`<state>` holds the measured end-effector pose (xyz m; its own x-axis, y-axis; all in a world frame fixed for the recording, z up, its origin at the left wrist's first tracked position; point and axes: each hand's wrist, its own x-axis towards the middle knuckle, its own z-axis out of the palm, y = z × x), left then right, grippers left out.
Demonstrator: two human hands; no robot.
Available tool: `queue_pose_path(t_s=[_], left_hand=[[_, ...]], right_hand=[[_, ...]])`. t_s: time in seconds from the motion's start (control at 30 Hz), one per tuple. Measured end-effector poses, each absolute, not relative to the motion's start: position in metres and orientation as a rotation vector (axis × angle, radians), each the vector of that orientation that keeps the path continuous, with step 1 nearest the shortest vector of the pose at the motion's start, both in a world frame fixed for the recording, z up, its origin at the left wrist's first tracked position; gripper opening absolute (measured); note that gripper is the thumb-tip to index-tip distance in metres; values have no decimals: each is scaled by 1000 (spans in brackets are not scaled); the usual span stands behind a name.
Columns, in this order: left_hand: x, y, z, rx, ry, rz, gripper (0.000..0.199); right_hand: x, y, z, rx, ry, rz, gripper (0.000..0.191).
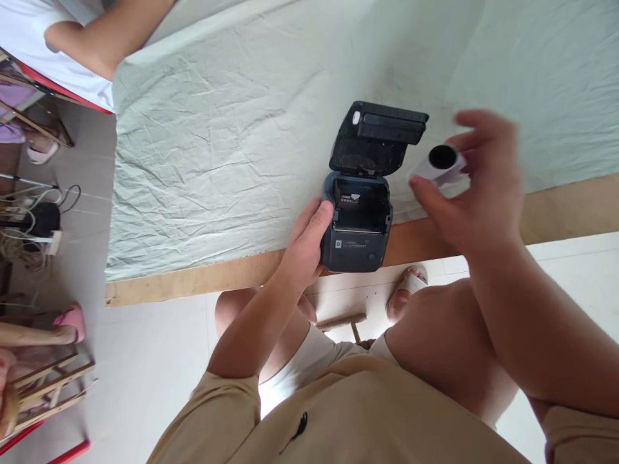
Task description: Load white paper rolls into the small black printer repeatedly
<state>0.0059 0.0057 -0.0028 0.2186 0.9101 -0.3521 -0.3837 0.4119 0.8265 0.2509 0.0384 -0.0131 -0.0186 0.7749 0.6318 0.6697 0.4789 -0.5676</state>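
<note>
As seen from the head camera, the left hand grips the left side of a dark portable label printer at the table's wooden edge; its hinged lid stands open, baring the paper compartment. Slightly blurred, the right hand pinches a white roll, probably label paper, just right of the printer, apart from it. Wrinkled pale-green cloth lies beyond.

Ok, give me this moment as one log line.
left hand: holding printer | lid: open | right hand: holding white roll | roll: outside printer | cloth: wrinkled
</note>
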Motion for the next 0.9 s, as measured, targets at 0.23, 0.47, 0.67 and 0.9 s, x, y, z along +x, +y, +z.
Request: queue_pose_path(t_s=[0.23,0.47,0.67,0.9], left_hand=[[7,5,3,809,961,1065,59],[5,5,3,808,969,1016,67],[5,3,6,798,970,1026,66],[5,4,7,792,914,1038,64]], right_hand=[[204,19,10,-866,-1783,148,38],[199,26,6,-1086,-1883,5,23],[201,28,8,-1025,-1933,-3,24],[196,16,8,-969,-1963,73,20]])
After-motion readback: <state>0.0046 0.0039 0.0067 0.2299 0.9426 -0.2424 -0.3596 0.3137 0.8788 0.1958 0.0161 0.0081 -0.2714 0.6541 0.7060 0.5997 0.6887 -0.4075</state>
